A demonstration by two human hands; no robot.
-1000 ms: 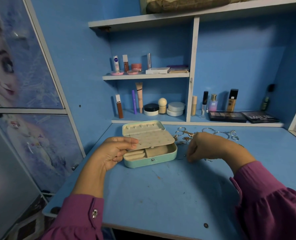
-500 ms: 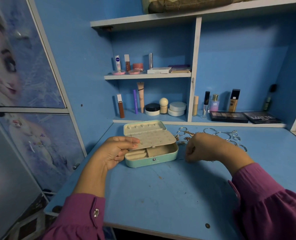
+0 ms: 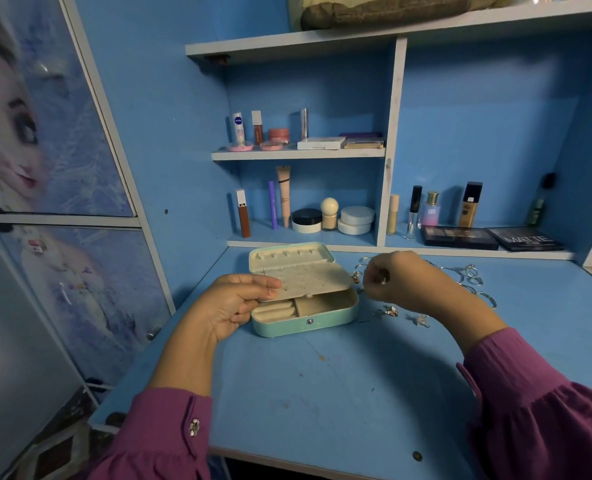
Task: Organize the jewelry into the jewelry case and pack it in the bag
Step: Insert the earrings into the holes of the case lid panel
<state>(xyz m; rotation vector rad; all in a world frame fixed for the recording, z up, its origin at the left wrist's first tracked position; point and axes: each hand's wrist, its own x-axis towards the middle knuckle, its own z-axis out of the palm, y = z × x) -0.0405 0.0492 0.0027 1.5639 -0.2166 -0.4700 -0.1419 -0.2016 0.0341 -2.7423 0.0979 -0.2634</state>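
Jewelry case (image 3: 305, 318): open, frame centre, on blue surface (image 3: 322, 393) | left hand (image 3: 233, 304): grip pinched earring panel (image 3: 308, 278) | right hand (image 3: 402, 280): grip pinched small earring (image 3: 384, 280) | loose jewelry (image 3: 467, 275): right of case

"NIVEA" on the white tube (image 3: 238, 128) – "MATTE" on the black palette (image 3: 526, 239) – "SB" on the pink bottle (image 3: 431, 211).

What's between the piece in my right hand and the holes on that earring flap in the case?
Nothing visible. The right hand pinches a small earring just right of the perforated flap, which the left hand holds raised over the jewelry case. Open air lies between.
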